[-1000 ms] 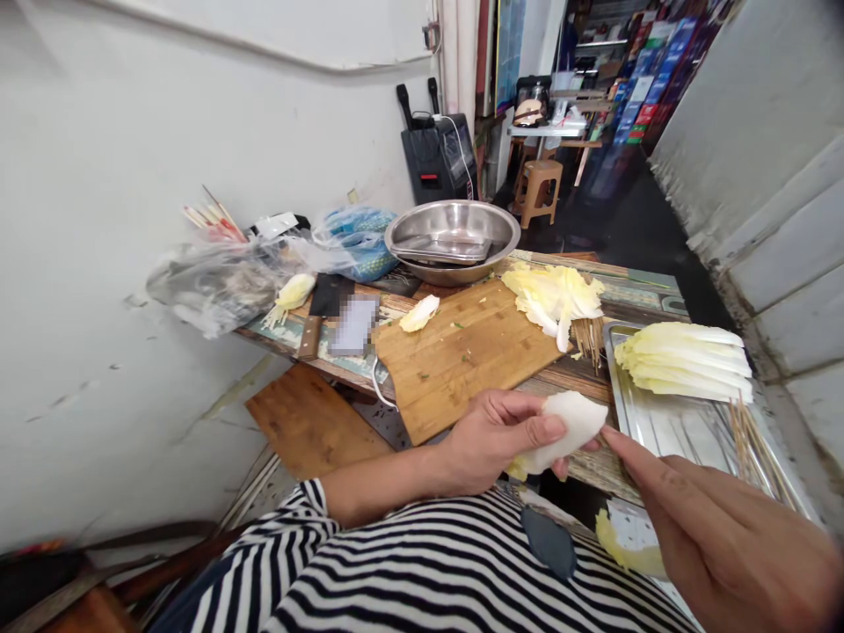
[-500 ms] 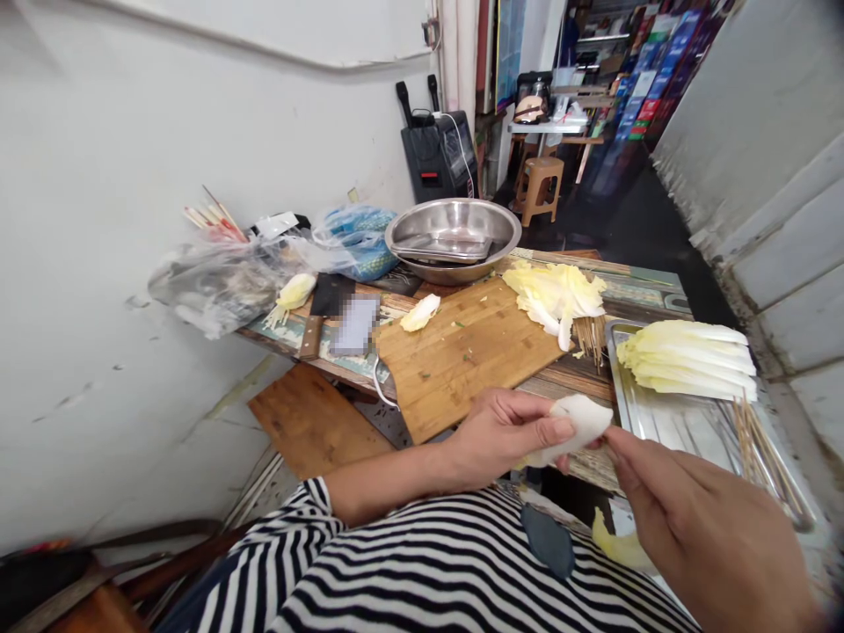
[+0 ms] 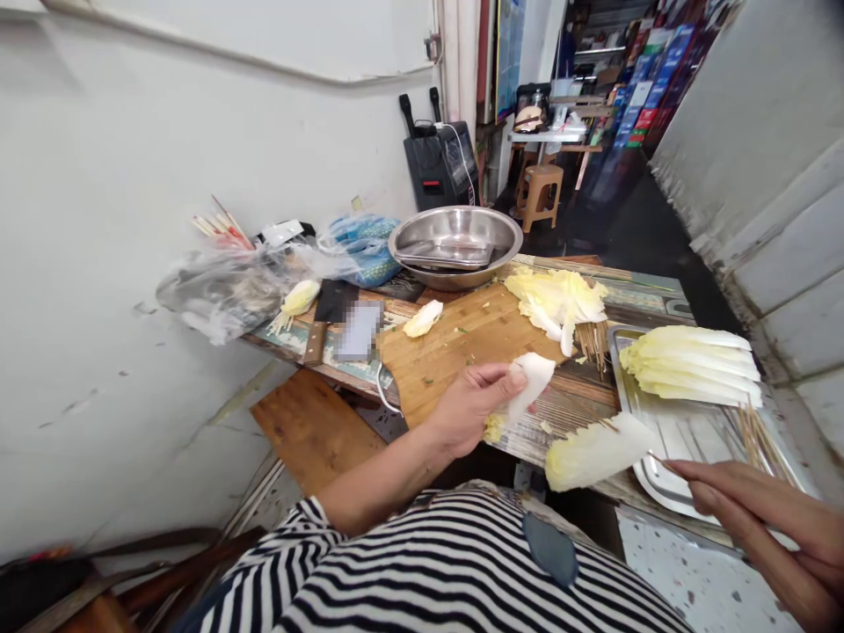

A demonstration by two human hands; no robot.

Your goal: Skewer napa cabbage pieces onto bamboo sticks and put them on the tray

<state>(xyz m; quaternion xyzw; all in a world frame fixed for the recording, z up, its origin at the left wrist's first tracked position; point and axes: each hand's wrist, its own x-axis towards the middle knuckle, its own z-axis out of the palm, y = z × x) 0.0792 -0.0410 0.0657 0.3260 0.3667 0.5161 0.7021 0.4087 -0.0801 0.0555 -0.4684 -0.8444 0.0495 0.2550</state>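
Note:
My left hand [image 3: 476, 406] pinches a pale napa cabbage leaf [image 3: 533, 380] between thumb and fingers, over the near edge of the cutting board [image 3: 465, 352]. At the lower right, my right hand [image 3: 771, 527] grips a thin wooden skewer [image 3: 659, 460]. A second cabbage leaf [image 3: 597, 453], white at the stem and yellow at the frilled end, is threaded on that skewer, apart from the left hand's leaf. Beyond it, a metal tray [image 3: 623, 387] bears stacked skewered cabbage leaves [image 3: 689, 365], their sticks pointing toward me.
Loose cabbage leaves [image 3: 557, 303] lie at the board's far right, with bare skewers [image 3: 593, 343] beside them. One small leaf [image 3: 423, 318] rests on the board. A steel basin [image 3: 454, 229], cleaver [image 3: 323, 321], cabbage heart [image 3: 300, 299] and plastic bags [image 3: 224, 290] stand along the wall side.
My hands have moved apart. The right hand has shifted right with the skewered leaf, while the left hand has moved slightly up and left, holding its own leaf.

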